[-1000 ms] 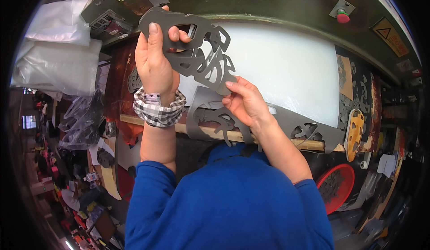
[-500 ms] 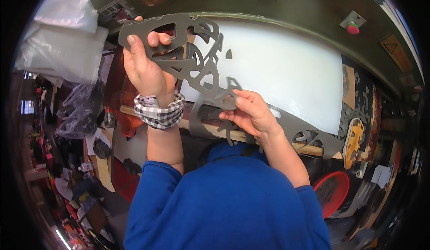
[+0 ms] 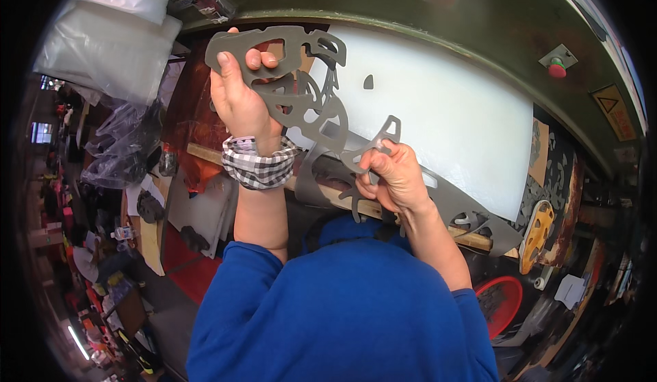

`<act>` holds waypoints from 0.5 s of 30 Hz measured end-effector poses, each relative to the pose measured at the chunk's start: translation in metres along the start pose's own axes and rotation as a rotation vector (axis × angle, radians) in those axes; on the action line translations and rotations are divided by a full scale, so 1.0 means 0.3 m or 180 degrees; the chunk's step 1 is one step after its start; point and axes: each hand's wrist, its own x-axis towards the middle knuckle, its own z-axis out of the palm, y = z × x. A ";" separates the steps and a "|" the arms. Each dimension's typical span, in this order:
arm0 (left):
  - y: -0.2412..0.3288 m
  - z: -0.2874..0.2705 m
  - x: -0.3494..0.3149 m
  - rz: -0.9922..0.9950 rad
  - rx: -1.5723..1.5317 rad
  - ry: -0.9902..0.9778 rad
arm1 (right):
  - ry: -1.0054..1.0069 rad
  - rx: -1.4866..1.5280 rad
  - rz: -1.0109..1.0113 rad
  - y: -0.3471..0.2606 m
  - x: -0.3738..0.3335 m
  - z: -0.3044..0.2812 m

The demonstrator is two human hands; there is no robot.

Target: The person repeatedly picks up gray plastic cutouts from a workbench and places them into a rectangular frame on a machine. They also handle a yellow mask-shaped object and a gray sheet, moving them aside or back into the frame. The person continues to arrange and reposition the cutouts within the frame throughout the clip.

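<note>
My left hand (image 3: 243, 105) is raised at the upper left, a checked cloth band around its wrist. Its thumb and fingers grip several flat dark grey cut-out pieces (image 3: 293, 48) with large openings, fingertips showing through one opening. To the right, my right hand (image 3: 397, 180) pinches a thin forked grey cut-out piece (image 3: 378, 140) between thumb and fingers. Whether that piece joins the left hand's bundle, I cannot tell. Below both hands a grey sheet with cut openings (image 3: 498, 228) lies along the near edge of a white board (image 3: 438, 108). A small grey scrap (image 3: 369, 82) rests on the board.
Behind the board runs a green machine body with a red button (image 3: 557, 70). A yellow perforated, sole-shaped form (image 3: 536, 237) and grey scraps are at the right, above a red basket (image 3: 518, 303). Clear plastic bags (image 3: 113, 54) hang at the left; a person (image 3: 85, 262) sits beyond.
My right hand has moved slightly right and down, and the forked piece in it now stands out more from the bundle. The whole view has shifted a little.
</note>
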 end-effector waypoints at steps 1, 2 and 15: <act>-0.006 -0.002 0.005 -0.0020 0.0045 0.0107 | -0.0225 0.0186 0.0039 0.001 -0.003 0.003; -0.013 -0.005 0.014 0.0058 0.0061 0.0266 | -0.0362 0.0327 0.0156 0.002 -0.008 0.008; -0.092 -0.018 0.052 0.0413 0.0907 0.0372 | -0.1295 -0.0279 0.1251 -0.020 -0.097 -0.029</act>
